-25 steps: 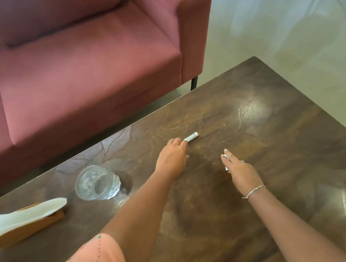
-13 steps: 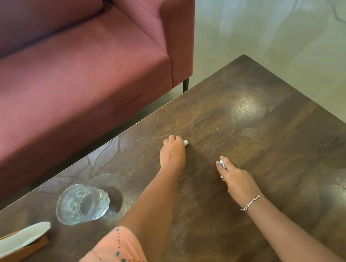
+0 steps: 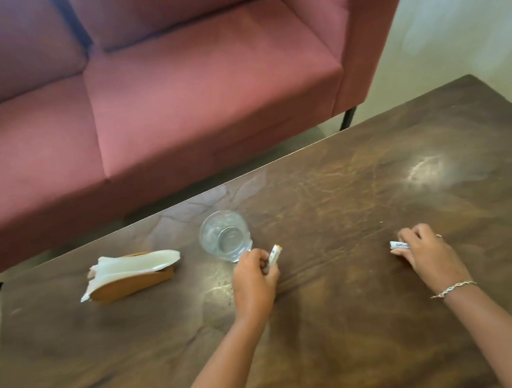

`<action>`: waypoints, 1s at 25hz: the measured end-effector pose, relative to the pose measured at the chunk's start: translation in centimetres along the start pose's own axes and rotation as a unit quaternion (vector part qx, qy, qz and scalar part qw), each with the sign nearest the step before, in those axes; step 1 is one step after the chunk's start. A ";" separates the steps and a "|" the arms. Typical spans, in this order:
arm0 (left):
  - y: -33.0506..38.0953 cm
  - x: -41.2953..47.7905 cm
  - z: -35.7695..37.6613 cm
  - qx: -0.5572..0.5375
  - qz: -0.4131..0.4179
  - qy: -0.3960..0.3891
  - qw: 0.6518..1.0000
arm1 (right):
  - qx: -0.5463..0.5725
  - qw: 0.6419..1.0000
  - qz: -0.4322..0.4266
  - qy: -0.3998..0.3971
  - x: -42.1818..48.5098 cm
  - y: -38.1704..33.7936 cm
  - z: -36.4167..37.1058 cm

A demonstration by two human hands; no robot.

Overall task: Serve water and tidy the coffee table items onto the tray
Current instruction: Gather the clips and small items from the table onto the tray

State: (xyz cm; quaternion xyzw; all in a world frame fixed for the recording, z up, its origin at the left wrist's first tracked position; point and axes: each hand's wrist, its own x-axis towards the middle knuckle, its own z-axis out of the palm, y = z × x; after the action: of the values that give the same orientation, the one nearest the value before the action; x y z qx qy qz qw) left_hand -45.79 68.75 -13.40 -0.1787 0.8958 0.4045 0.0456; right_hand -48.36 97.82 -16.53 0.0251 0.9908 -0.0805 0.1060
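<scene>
My left hand (image 3: 254,282) holds a small white sachet (image 3: 273,255) with an orange tip, its fingers curled round it, just in front of a clear drinking glass (image 3: 225,239) that stands on the dark wooden coffee table (image 3: 353,324). Further right, my right hand (image 3: 425,251) pinches a second white sachet (image 3: 399,245) low over the tabletop. Left of the glass sits a wooden napkin holder with white napkins (image 3: 130,274). No tray is in view.
A dusty-pink sofa (image 3: 177,92) runs along the table's far edge, with a narrow gap of floor between them. Pale floor (image 3: 465,20) lies to the right of the sofa. The table's right corner (image 3: 470,77) is in view.
Both hands have picked the sachets up off the table and drawn back toward me. My left hand now sits beside the glass. The view has swung left, showing more of the napkin holder.
</scene>
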 end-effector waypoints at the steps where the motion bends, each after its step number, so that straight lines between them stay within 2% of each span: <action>1: -1.3 -0.9 -1.5 -0.014 -0.012 0.015 1.000 | -0.002 1.000 0.005 0.006 -0.2 -0.8 0.3; 5: -6.4 -4.3 -7.2 -0.060 -0.065 0.075 0.993 | 0.101 0.988 0.034 0.115 -1.9 -5.6 0.9; 8: -10.8 -7.4 -12.3 -0.079 -0.103 0.135 0.982 | 0.179 0.971 -0.025 0.157 -4.4 -11.7 1.9; 12: -16.7 -11.4 -19.2 -0.088 -0.142 0.199 0.965 | 0.281 0.950 -0.092 0.101 -8.0 -21.8 3.7; 18: -26.1 -16.0 -30.1 -0.037 -0.205 0.332 0.920 | 0.306 0.923 -0.227 0.062 -14.7 -38.6 5.0; 21: -31.3 -18.2 -35.2 -0.004 -0.269 0.385 0.883 | 0.307 0.909 -0.281 0.019 -17.9 -45.6 5.9; 23: -34.8 -19.0 -38.1 0.020 -0.325 0.405 0.855 | 0.301 0.903 -0.307 -0.010 -19.5 -49.4 6.8; 25: -38.1 -19.1 -40.5 0.044 -0.362 0.386 0.847 | 0.302 0.896 -0.323 -0.033 -21.2 -53.2 7.8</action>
State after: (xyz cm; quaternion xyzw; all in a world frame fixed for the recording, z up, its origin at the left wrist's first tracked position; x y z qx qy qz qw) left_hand -11.83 20.97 -9.03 -0.6303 0.7293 0.2181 -0.1529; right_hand -29.56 43.36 -11.31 -0.2679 0.8684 -0.4064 0.0940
